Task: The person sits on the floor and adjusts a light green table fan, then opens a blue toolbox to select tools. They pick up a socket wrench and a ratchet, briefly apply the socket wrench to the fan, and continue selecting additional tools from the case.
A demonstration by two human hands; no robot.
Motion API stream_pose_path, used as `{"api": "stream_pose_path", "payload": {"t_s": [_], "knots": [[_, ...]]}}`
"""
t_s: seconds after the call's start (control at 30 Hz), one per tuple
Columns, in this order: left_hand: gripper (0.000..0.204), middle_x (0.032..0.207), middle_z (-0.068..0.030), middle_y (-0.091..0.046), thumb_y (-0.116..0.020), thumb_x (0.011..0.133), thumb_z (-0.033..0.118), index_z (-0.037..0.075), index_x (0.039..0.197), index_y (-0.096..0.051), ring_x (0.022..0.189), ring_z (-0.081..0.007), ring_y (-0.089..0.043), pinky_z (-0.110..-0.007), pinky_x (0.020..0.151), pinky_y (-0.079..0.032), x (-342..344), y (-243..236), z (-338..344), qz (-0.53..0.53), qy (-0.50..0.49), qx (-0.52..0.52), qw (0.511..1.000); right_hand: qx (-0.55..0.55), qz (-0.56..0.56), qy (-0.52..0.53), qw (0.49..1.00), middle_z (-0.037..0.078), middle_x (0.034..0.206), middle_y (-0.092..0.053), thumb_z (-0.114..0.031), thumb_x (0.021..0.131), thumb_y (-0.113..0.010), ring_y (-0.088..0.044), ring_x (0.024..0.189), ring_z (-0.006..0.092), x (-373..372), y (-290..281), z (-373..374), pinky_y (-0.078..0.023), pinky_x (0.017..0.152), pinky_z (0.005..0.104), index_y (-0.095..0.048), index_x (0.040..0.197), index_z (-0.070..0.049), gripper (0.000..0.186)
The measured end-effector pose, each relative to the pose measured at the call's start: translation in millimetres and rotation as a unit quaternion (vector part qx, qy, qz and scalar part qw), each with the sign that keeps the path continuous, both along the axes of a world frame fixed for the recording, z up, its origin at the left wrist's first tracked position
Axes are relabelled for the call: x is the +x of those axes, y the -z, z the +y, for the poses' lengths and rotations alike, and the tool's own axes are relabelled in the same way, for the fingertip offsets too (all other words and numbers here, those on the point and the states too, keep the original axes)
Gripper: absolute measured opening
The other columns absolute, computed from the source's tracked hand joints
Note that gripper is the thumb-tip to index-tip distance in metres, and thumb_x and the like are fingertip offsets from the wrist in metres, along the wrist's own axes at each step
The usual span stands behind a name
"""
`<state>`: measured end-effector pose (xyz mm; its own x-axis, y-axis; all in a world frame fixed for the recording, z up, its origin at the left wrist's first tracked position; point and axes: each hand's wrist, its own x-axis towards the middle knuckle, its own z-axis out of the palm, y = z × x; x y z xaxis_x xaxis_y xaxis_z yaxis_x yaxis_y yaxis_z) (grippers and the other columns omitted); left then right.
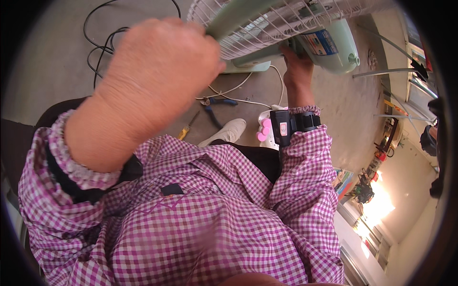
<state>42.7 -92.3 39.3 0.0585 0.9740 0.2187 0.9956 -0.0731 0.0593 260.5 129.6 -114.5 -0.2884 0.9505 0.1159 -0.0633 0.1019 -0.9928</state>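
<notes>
A pale green electric fan (pixel 341 57) leans across the top of the view, its white wire guard (pixel 272 31) toward me. Green blades show through the wires. My left hand (pixel 157 71) is raised at the guard's left edge, with its back toward me and its fingers curled closed. Whatever those fingers pinch is hidden behind the fist. Below the motor housing, my right hand (pixel 298 78) is wrapped around the fan's neck, its fingertips partly out of sight. The green base (pixel 262 67) shows under the guard.
On the grey floor lie blue-handled pliers (pixel 210 112) and a yellow-handled screwdriver (pixel 184 132). A white power strip (pixel 267 138) with pink parts sits by my right wrist. Black cable (pixel 88 57) loops at far left; a white cord (pixel 281 86) runs near the base. My shoe (pixel 229 131) is close by.
</notes>
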Motion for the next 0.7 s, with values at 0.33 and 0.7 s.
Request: {"api": "stream_pose_path", "payload": {"t_s": [0.33, 0.7], "knots": [[0.042, 0.093, -0.0147, -0.064, -0.075, 0.08, 0.03, 0.0, 0.106, -0.06, 0.083, -0.0286, -0.064, -0.039, 0.074, -0.051, -31, -20, -12, -0.053, -0.135, -0.048, 0.988, 0.072, -0.06, -0.034, 0.995, 0.008, 0.113, -0.06, -0.001, 0.078, -0.071, -0.058, 0.101, 0.0162, -19, 5, -30, -0.047, 0.088, 0.0293, -0.053, 0.121, 0.002, 0.046], [0.092, 0.121, -0.026, -0.056, -0.083, 0.07, 0.034, -0.005, 0.137, -0.034, 0.111, -0.0378, -0.059, -0.04, 0.094, -0.047, -27, 7, 5, -0.33, 0.076, 0.083, 0.937, 0.086, -0.161, -0.076, 0.98, 0.008, 0.103, -0.062, -0.009, 0.072, -0.077, -0.059, 0.092, 0.0164, 7, -2, -7, -0.048, 0.083, 0.0292, -0.058, 0.111, 0.002, 0.045]]}}
